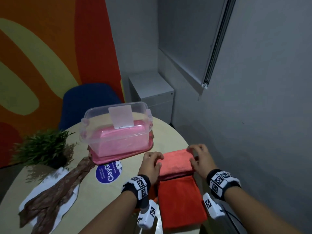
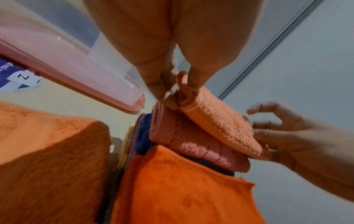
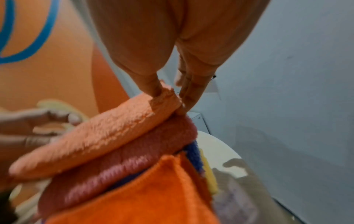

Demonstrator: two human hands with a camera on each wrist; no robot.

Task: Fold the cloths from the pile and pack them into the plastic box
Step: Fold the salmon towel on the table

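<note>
A folded salmon cloth (image 1: 177,161) lies on top of the cloth pile (image 1: 181,200) at the table's near right. My left hand (image 1: 154,160) pinches its left end, and in the left wrist view thumb and fingers of the left hand (image 2: 179,97) pinch a corner of the salmon cloth (image 2: 220,125). My right hand (image 1: 195,155) grips the right end; the right hand (image 3: 170,97) pinches a corner of the salmon cloth (image 3: 99,136) there. Under it lie pink (image 3: 118,169), blue, yellow and orange (image 2: 182,189) cloths. The clear plastic box (image 1: 116,132) stands behind, pink showing through its walls.
A potted plant (image 1: 43,149) and a brown patterned cloth (image 1: 55,188) on white paper occupy the table's left. A round blue sticker (image 1: 108,172) lies near the box. A blue chair (image 1: 87,105) and a grey cabinet (image 1: 152,93) stand behind; the grey wall is close on the right.
</note>
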